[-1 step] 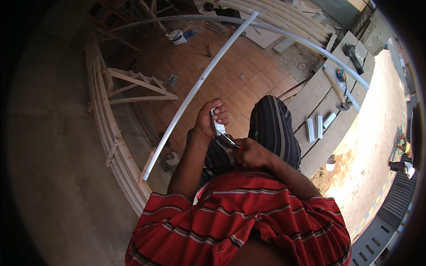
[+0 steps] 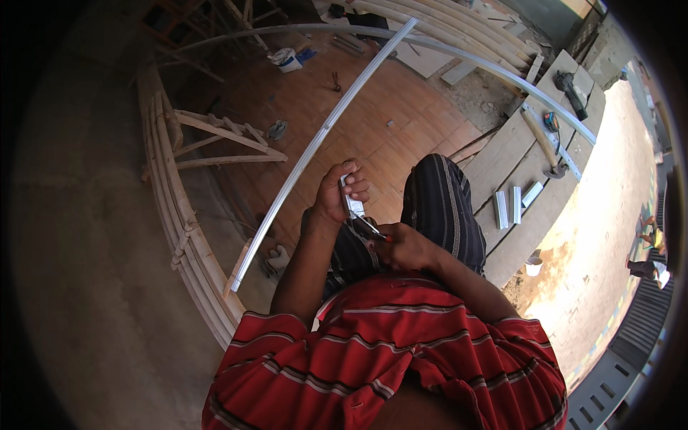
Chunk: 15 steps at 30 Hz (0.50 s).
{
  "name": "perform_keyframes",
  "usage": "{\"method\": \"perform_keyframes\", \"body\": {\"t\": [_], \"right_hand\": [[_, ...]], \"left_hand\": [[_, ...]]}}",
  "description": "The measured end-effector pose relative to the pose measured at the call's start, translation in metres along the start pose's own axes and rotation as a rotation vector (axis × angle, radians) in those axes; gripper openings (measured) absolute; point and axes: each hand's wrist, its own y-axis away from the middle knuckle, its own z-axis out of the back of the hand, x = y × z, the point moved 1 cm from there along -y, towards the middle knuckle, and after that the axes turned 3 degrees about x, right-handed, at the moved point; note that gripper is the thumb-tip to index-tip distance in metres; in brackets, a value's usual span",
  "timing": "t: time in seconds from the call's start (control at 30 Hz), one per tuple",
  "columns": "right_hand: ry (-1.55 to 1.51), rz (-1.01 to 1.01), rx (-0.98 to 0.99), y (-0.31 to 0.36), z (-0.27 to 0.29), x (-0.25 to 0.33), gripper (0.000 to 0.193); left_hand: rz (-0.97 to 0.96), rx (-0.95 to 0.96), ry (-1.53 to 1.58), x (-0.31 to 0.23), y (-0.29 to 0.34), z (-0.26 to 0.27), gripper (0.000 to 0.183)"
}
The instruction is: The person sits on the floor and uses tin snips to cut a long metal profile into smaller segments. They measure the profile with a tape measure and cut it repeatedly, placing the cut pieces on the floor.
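Note:
My left hand (image 2: 342, 190) is closed around a short piece of silvery metal channel (image 2: 355, 206), held upright above my lap. Its lower end meets the blades of a pair of snips (image 2: 368, 227). The red-tipped handles of the snips disappear into my closed right hand (image 2: 405, 248), which hides most of them. How far the blades are apart I cannot tell. Three similar short metal channel pieces (image 2: 516, 206) lie on the plank bench (image 2: 494, 247) at my right.
A long metal channel (image 2: 326, 129) slants across in front of me, crossing a long bowed metal strip (image 2: 494, 68). The bench carries a hammer (image 2: 542, 136), a tape measure (image 2: 551, 122) and a dark power tool (image 2: 571, 94). Wooden poles (image 2: 168, 172) stand left; a white bucket (image 2: 534, 266) sits beyond the bench.

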Motion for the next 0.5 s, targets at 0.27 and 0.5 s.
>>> {"method": "perform_keyframes", "body": {"t": [0.27, 0.5], "right_hand": [[-0.049, -0.071, -0.012, -0.004, 0.002, -0.006, 0.039], [-0.342, -0.076, -0.028, -0.016, 0.014, -0.027, 0.039]], "left_hand": [[0.026, -0.105, -0.038, 0.000, 0.002, 0.020, 0.017], [-0.021, -0.532, -0.208, -0.009, 0.009, 0.058, 0.013]]}}
